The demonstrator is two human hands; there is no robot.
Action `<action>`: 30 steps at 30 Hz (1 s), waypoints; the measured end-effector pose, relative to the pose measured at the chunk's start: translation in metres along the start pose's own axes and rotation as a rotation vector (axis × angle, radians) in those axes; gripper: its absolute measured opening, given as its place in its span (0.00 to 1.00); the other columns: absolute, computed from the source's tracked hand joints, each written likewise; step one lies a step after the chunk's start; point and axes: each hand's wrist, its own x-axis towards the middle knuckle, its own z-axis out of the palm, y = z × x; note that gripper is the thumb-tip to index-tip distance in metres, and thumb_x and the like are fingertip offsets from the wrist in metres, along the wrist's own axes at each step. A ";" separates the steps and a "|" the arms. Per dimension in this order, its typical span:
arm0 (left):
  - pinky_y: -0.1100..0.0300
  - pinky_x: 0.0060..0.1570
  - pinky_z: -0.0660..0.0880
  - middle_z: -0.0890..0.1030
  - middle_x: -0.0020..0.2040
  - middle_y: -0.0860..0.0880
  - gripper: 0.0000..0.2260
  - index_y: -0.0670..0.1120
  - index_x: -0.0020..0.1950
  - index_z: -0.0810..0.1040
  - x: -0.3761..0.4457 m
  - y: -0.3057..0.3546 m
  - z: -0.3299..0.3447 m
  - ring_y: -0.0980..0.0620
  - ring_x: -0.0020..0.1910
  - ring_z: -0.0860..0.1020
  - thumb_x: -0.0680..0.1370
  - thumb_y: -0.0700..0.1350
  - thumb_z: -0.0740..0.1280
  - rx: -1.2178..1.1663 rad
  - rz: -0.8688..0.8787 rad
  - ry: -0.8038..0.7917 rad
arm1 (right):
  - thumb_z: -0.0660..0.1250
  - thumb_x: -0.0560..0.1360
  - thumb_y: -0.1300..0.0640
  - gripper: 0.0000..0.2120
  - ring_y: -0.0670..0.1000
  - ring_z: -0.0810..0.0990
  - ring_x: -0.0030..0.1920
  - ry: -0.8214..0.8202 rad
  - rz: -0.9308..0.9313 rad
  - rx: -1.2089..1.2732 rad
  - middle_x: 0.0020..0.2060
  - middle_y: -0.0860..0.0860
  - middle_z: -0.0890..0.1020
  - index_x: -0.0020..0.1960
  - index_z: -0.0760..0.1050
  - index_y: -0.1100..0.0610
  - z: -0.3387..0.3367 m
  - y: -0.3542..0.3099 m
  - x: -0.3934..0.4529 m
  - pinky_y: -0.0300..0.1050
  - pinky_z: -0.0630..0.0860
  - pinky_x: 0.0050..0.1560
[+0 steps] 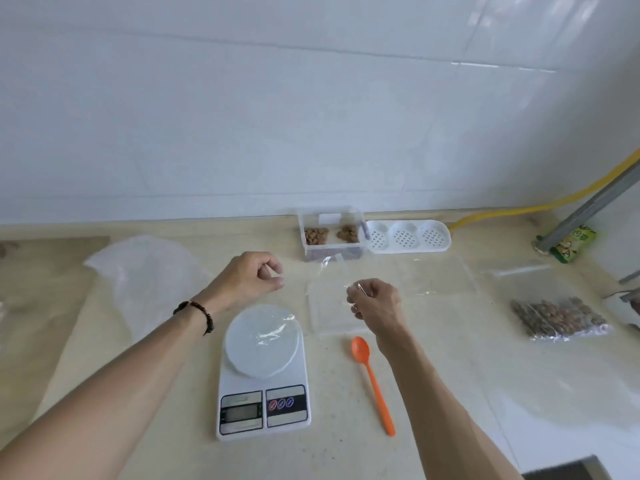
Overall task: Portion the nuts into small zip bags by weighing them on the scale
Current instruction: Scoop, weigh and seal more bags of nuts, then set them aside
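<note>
A white digital scale (264, 403) stands in front of me with a round white plate (256, 351) on it. My left hand (249, 277) and my right hand (375, 304) hover just beyond it, each with fingers pinched on an edge of a thin clear zip bag (329, 271) that is hard to make out. Part of the film glints over the plate. An orange spoon (373, 379) lies right of the scale. A clear box with nuts (330, 235) stands by the wall. A full bag of nuts (561, 320) lies at the right.
More flat clear bags (436, 278) lie behind my right hand. A large crumpled plastic bag (149, 278) sits at the left. A white perforated tray (408, 237), a green snack packet (573, 247), a yellow hose (519, 209) and a metal bar (595, 202) are at the back right.
</note>
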 end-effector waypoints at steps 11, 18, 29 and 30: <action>0.66 0.41 0.70 0.76 0.44 0.53 0.09 0.49 0.52 0.78 -0.047 -0.095 -0.022 0.54 0.42 0.76 0.75 0.40 0.70 -0.010 -0.170 0.167 | 0.68 0.74 0.61 0.05 0.50 0.74 0.33 -0.136 0.175 -0.177 0.34 0.53 0.79 0.38 0.78 0.58 0.079 0.044 -0.030 0.46 0.74 0.37; 0.62 0.49 0.71 0.73 0.56 0.49 0.11 0.46 0.58 0.77 -0.037 -0.108 -0.005 0.51 0.50 0.77 0.76 0.41 0.69 0.066 -0.075 0.253 | 0.71 0.72 0.48 0.12 0.52 0.82 0.43 -0.042 0.244 -0.336 0.43 0.48 0.82 0.52 0.76 0.51 0.091 0.063 -0.028 0.54 0.82 0.49; 0.43 0.64 0.71 0.70 0.70 0.39 0.23 0.39 0.70 0.71 -0.095 -0.134 0.024 0.39 0.71 0.66 0.78 0.49 0.66 0.462 0.007 0.285 | 0.62 0.79 0.50 0.19 0.53 0.74 0.60 0.042 -0.043 -0.604 0.63 0.53 0.74 0.67 0.70 0.56 0.076 0.081 -0.071 0.49 0.72 0.58; 0.43 0.65 0.70 0.71 0.69 0.39 0.23 0.39 0.69 0.71 -0.106 -0.136 0.031 0.40 0.71 0.66 0.79 0.51 0.65 0.477 0.016 0.274 | 0.62 0.79 0.50 0.18 0.52 0.74 0.58 0.027 -0.092 -0.628 0.63 0.53 0.74 0.66 0.71 0.57 0.076 0.087 -0.077 0.47 0.71 0.56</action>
